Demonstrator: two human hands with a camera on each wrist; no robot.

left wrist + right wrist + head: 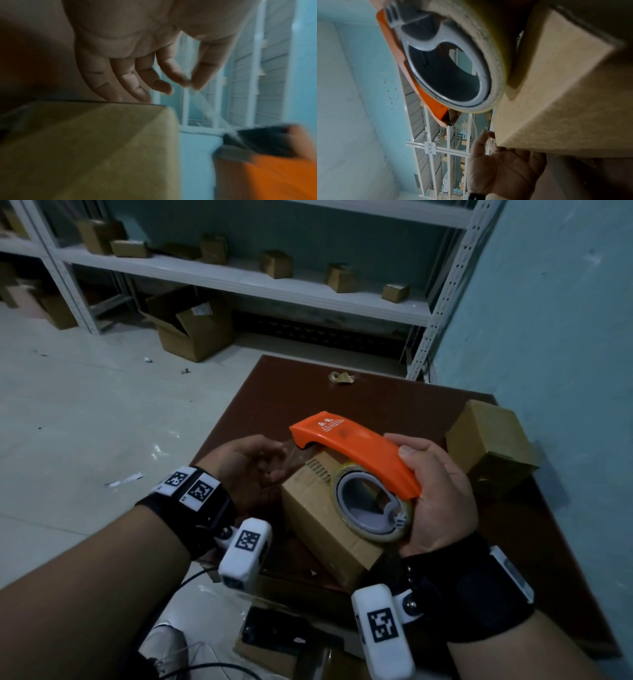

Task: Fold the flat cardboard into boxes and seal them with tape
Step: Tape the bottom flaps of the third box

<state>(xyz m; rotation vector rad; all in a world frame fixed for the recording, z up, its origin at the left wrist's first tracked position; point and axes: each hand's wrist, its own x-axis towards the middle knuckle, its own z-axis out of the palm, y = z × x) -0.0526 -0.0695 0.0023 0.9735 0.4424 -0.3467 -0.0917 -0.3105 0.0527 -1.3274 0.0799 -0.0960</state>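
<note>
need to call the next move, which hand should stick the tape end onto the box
Left. The left hand already pinches the clear tape end beside the box; the right hand is busy gripping the orange dispenser.

We read little here. On the top of the orange tape dispenser (352,453), near its nose in the middle of the head view, we see two dark Chinese characters and a line of small print beneath them, both too small and slanted for us to make out. In the right wrist view, lower middle of the frame, a white paper sign (431,147) hangs on the metal shelving rack (448,150) and bears three Chinese characters, turned sideways, which we read as 取件区. The wrist bands (191,487) and the white camera housings (247,546) carry black-and-white square marker codes, no letters. We cannot read the pale label (202,310) on the open carton (191,326) at upper left.
</note>
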